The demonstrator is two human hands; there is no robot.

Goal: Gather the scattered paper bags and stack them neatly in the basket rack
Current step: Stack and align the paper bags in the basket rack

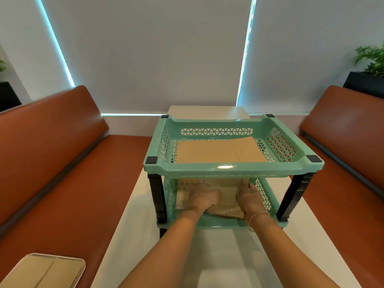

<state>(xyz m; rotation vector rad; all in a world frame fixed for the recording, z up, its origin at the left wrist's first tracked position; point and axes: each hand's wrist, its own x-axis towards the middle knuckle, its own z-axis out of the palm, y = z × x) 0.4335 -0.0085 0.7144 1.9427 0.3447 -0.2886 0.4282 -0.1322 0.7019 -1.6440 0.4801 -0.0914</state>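
Both forearms reach forward over the white table (291,242) into the lower tier of the green basket rack (232,169). Left hand (204,199) lies palm-down, fingers flat on the paper bags (227,196) there; right hand (250,197) cups their right edge, fingers curled round it. Another paper bag (220,151) lies flat in the top tier. Bare table flanks the rack; orange benches (62,173) run along both sides.

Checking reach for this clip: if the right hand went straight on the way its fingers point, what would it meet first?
Probably the far wall of the lower basket; the right hand points into that tier beside the paper bags. Depth is unclear.
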